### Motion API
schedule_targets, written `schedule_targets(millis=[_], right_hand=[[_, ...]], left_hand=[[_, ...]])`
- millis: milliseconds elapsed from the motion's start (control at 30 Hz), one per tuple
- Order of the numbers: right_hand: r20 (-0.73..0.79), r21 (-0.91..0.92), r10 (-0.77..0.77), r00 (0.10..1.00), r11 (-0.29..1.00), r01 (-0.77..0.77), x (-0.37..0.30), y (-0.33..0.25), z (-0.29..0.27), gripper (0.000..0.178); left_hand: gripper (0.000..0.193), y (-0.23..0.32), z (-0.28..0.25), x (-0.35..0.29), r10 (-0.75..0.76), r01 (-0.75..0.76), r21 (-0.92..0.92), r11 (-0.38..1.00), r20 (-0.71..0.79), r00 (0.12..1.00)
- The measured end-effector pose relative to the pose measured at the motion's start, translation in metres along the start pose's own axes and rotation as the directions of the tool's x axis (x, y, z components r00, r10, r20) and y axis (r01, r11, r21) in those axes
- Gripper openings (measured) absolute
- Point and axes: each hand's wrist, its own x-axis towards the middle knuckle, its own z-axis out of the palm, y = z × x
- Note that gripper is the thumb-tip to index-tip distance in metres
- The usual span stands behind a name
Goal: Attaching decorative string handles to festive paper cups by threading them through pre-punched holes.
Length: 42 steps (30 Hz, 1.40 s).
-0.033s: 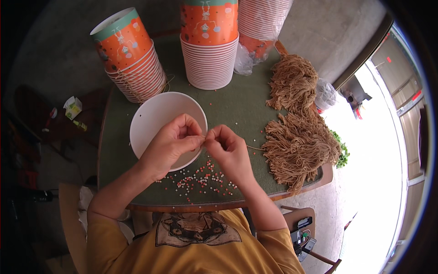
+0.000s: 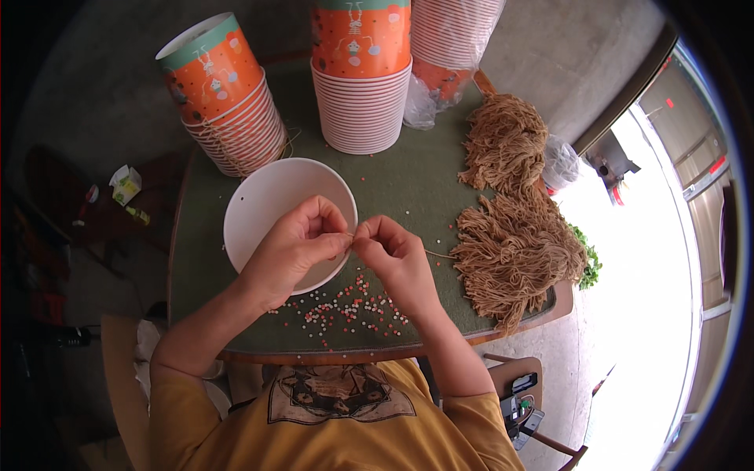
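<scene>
My left hand (image 2: 302, 235) reaches over the mouth of a white paper bucket (image 2: 263, 196), which has a small hole in its far left wall. Beside it, at the bucket's right rim, my right hand (image 2: 390, 255) has thumb and forefinger pinched together. The fingertips of both hands meet on a thin tan cord (image 2: 438, 255). From behind my right hand the cord runs to a loose heap of tan cords (image 2: 510, 255). Exactly how it lies between the fingertips is too small to tell.
Small white and orange discs (image 2: 345, 312) lie scattered near the table's front edge. Behind stand a leaning bucket stack (image 2: 232, 110), an upright stack (image 2: 361, 110) and a plastic-wrapped stack (image 2: 455, 39). Another cord bundle (image 2: 503, 141) lies at the far right of the green tabletop (image 2: 393, 177).
</scene>
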Motion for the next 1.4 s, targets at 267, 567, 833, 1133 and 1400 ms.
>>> schedule_targets(millis=[267, 567, 833, 1133, 1400], right_hand=[[-0.066, -0.097, -0.021, 0.998, 0.995, 0.014, -0.009, 0.000, 0.003, 0.007], [-0.010, 0.176, 0.210, 0.978, 0.963, -0.205, -0.002, 0.000, -0.002, 0.015], [-0.057, -0.043, -0.086, 0.995, 0.996, 0.084, -0.008, 0.014, 0.001, 0.012], [-0.008, 0.116, 0.011, 1.000, 0.993, -0.010, -0.008, 0.010, -0.003, 0.012], [-0.029, 0.101, -0.005, 1.000, 0.995, 0.008, -0.019, 0.024, 0.002, 0.011]], left_hand=[[0.013, 0.000, -0.002, 0.000, -0.002, 0.002, -0.026, 1.000, -0.001, 1.000], [0.013, 0.001, -0.001, -0.002, -0.002, 0.002, -0.007, 1.000, -0.007, 1.000], [0.013, 0.001, 0.001, -0.001, 0.003, -0.003, 0.012, 1.000, 0.004, 1.000], [0.022, 0.006, 0.011, -0.012, 0.169, -0.171, 0.518, 0.838, 0.051, 0.984], [0.013, 0.006, 0.011, -0.020, 0.459, -0.358, 0.873, 0.331, 0.183, 0.869]])
